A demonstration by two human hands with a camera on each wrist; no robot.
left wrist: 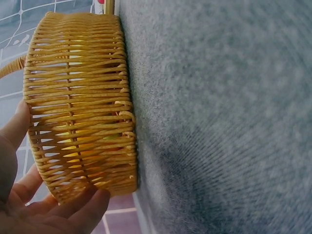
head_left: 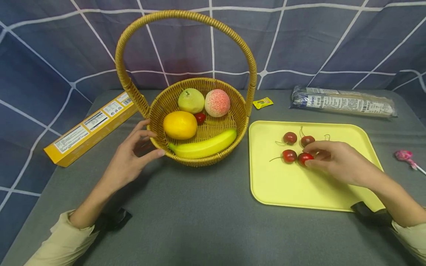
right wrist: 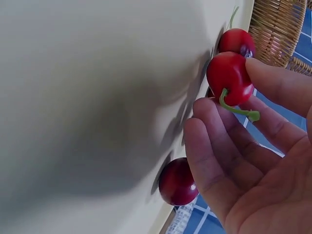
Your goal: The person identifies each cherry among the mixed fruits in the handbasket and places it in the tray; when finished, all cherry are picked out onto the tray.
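Note:
A wicker basket (head_left: 199,161) with a tall arched handle holds a yellow-green pear (head_left: 191,100), a pink peach (head_left: 217,103), an orange-yellow fruit (head_left: 180,125), a banana (head_left: 206,145) and one red cherry (head_left: 199,118). My left hand (head_left: 128,159) touches the basket's left side, fingers and thumb spread along its rim. Over the yellow tray (head_left: 276,190), my right hand (head_left: 342,162) pinches a red cherry (right wrist: 229,78) between thumb and fingers; its green stem points toward the palm. Other cherries (head_left: 290,138) lie close by on the tray, some partly hidden by the right hand.
Behind the left hand lies a long yellow-orange box (head_left: 94,127). A small yellow candy packet (head_left: 263,103) sits right of the basket. A clear-wrapped package (head_left: 344,102) lies behind the tray, and a pink lollipop (head_left: 403,155) lies to its right. A checked cloth (head_left: 299,40) rises behind.

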